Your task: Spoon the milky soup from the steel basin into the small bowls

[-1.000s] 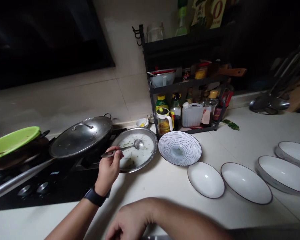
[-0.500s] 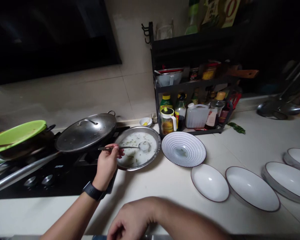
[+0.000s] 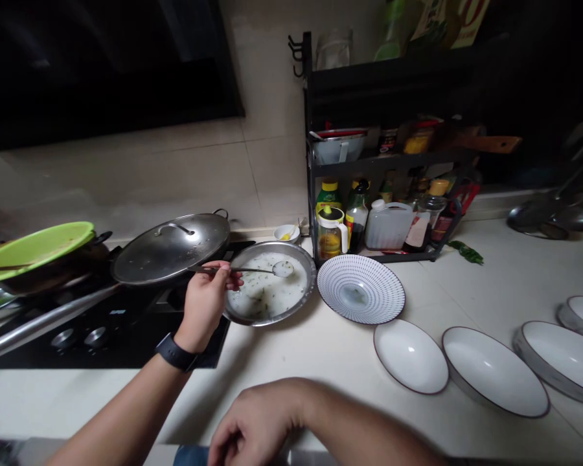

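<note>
Gripping a steel spoon (image 3: 243, 269) in pinched fingers (image 3: 222, 279), the left hand (image 3: 204, 310) reaches over a steel plate (image 3: 267, 321), the right hand (image 3: 257, 421) released and loosely curled at six o'clock

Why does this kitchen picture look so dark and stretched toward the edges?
In the head view, dim light leaves the upper corners nearly black; the wide lens seems to stretch the oval white dish at right; the steel lid carries soft glare; the metal spoon looks fairly sharp.
</note>
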{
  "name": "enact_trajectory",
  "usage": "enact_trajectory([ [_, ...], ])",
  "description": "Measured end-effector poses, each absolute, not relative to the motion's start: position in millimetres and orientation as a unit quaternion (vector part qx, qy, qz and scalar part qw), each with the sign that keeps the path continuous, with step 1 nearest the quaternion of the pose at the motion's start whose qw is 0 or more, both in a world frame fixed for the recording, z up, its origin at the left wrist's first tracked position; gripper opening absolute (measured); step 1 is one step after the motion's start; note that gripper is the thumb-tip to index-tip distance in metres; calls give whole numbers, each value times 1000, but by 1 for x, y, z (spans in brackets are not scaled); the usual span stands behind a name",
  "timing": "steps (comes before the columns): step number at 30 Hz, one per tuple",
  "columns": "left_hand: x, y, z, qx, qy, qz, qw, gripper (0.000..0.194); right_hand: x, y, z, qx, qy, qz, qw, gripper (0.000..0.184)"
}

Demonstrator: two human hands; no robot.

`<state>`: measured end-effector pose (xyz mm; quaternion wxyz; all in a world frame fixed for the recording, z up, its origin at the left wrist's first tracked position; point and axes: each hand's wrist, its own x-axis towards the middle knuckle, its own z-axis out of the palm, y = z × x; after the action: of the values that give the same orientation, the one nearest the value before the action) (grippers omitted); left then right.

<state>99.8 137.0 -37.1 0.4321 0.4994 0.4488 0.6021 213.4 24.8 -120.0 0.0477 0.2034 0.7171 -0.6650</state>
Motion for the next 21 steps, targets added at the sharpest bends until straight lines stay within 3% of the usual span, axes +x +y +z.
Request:
enact_trajectory([
  [10, 135, 128, -7, 503, 401, 593, 485, 39, 214, 24, -109, 194, 744, -637, 56, 25],
  [21, 198, 122, -42, 615, 373, 519, 461, 31, 205, 26, -104, 153, 771, -612, 92, 24],
])
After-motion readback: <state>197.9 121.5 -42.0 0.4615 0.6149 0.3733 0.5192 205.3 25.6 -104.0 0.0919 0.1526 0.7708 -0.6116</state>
